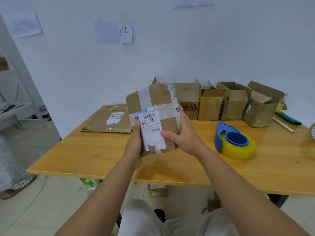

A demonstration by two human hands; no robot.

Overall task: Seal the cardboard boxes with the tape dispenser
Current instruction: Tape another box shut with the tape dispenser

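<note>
1. A brown cardboard box (pixel 153 114), banded with clear tape and bearing a white shipping label, is held up above the yellow wooden desk (pixel 105 155).
2. The left hand (pixel 134 145) is clasped on the box's left edge; the right hand (pixel 184 135) is wrapped around its right side, thumb on the front.
3. A blue tape dispenser loaded with a yellowish roll (pixel 234 142) is seen lying on the desk, right of the box.
4. A row of open brown cardboard boxes (pixel 233 103) is lined up along the wall.
</note>
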